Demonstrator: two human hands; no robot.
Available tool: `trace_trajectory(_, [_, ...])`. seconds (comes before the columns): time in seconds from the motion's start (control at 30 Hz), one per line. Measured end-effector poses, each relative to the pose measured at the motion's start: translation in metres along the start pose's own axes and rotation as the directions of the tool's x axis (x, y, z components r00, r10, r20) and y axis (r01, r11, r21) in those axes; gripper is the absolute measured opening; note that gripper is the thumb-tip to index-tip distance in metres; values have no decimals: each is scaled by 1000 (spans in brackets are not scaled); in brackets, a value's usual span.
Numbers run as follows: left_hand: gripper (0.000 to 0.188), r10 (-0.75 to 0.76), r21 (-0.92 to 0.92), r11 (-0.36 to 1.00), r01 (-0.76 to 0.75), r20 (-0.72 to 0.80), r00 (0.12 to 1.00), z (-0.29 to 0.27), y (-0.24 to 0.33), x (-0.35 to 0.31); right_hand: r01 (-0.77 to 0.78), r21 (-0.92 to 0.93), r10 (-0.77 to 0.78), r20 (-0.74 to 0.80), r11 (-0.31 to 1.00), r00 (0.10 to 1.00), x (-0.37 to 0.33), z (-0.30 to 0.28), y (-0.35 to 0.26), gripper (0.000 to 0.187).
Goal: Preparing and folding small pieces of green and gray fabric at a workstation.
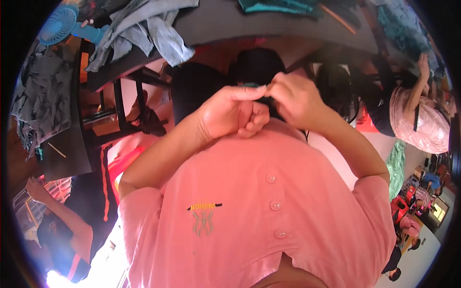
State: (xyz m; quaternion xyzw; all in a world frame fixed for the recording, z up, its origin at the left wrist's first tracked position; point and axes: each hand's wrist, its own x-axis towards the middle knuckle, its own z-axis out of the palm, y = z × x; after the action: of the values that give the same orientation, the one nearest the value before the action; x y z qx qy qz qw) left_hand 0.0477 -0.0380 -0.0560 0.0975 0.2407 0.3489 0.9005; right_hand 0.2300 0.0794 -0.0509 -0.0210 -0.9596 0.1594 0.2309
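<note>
In front of my pink shirt (230,177), my two hands meet near the table's near edge. My left hand (237,113) is closed, its fingers curled toward the palm and its thumb reaching across to the right. The fingers of my right hand (295,101) are bent in a pinch at the tip of that thumb. Whatever lies between the fingertips is too small or hidden to make out. A bit of dark teal shows just behind the hands, and I cannot tell whether they touch it. The dark table (230,24) lies beyond them.
Grey-blue cloth pieces (149,33) hang over the table edge, near a blue fan (60,25). Teal cloth (278,6) and a wooden stick (337,19) lie farther right. Dark grey cloth (43,101) is heaped at left. Co-workers are at the left and right.
</note>
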Motion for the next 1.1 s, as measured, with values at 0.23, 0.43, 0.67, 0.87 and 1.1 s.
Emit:
trace_trajectory(0.23, [61,-67,95,993,62,43,997,16,-3,-4,143,-44,-140,60,989,988,5,-22,7,23])
trace_trajectory(0.43, [25,-7,438,899,-24,69,998,26,1,-27,183,107,-191,70,977,979,6,-57,-4,29])
trace_trajectory(0.67, [22,98,692,721,28,-142,985,30,16,-24,-494,591,218,477,638,852,25,-73,9,15])
trace_trajectory(0.87, [29,235,887,439,-145,42,971,39,8,-1,-687,692,375,590,221,715,41,-31,2,30])
trace_trajectory(1.1, [49,728,970,-223,-95,230,646,20,0,3,-217,976,924,111,-32,366,20,3,15,23])
